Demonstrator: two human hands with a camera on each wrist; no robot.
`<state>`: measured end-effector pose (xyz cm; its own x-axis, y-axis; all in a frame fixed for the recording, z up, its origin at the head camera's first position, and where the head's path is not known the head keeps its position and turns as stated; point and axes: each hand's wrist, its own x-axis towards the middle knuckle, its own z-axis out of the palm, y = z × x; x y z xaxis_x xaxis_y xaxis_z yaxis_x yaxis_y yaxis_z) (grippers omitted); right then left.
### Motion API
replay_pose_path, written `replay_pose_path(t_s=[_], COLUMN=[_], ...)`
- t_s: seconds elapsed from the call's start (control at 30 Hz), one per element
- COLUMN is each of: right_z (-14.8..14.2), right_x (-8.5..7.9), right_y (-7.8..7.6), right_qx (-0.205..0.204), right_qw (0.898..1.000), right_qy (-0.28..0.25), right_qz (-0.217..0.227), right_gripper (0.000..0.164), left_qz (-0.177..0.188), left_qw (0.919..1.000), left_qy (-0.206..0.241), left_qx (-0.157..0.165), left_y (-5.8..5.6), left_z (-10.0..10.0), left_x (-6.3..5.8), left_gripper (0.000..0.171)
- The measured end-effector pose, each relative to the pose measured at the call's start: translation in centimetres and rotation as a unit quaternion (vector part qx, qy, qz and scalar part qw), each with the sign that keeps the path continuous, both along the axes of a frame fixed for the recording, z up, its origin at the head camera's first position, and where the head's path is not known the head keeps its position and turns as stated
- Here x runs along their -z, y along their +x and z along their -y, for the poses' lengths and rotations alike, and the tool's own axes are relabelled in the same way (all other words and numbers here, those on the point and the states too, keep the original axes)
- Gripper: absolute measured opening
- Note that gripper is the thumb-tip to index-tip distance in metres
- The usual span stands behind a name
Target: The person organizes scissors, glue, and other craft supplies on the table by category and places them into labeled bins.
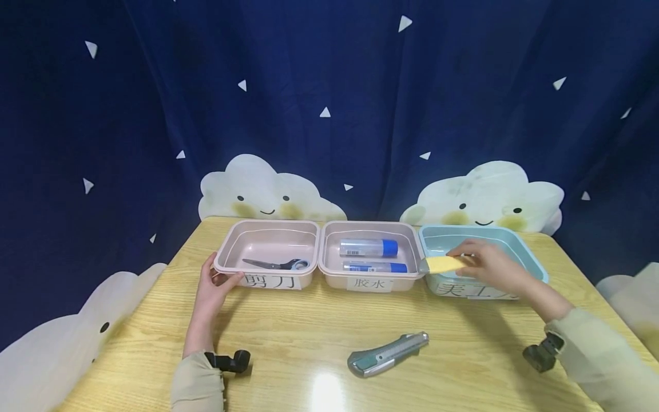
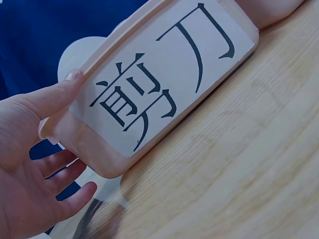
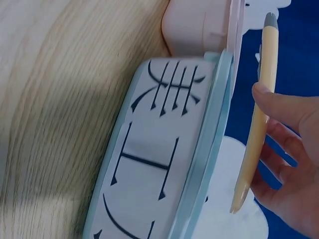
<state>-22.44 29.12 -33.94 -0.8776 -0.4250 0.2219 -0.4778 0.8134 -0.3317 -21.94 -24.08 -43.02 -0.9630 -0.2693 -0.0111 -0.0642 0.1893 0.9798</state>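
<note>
My left hand (image 1: 207, 294) grips the front left corner of the left pink bin (image 1: 275, 225), its thumb on the front rim and its fingers around the side. Inside that bin lies a pair of scissors (image 1: 278, 265) with dark blades. Over the light blue bin (image 1: 532, 260) at the right, my right hand (image 1: 489, 264) pinches a yellow utility knife (image 1: 441, 264) with a grey tip. In the right wrist view the knife (image 3: 262, 107) is above the rim, between thumb and fingers. A grey-green utility knife (image 1: 387, 355) lies on the table in front.
Between the two other bins stands a second pink bin (image 1: 370, 224), holding two glue sticks with blue caps, the upper glue stick (image 1: 360, 247) being thicker. Paper labels with Chinese characters mark the bin fronts. A dark blue curtain (image 1: 360, 137) hangs behind the wooden table (image 1: 288, 337).
</note>
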Motion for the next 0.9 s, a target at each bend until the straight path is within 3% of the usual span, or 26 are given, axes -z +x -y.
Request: replay_pose_path(t_s=[0.43, 0.9], right_z=[-2.1, -3.3], right_x=[0.8, 2.8], right_y=[-2.2, -4.4], right_qx=[0.030, 0.075], right_qw=[0.999, 0.997], right_qy=[0.022, 0.021], right_qz=[-0.020, 0.011], right_gripper=[0.032, 0.032], left_qz=[0.001, 0.003], left_qw=[1.0000, 0.9999], left_qy=[0.006, -0.012], left_qx=[0.001, -0.001], left_y=[0.0, -0.1], left_z=[0.0, 0.0], left_x=[-0.1, 0.0], left_gripper=[0.093, 0.091])
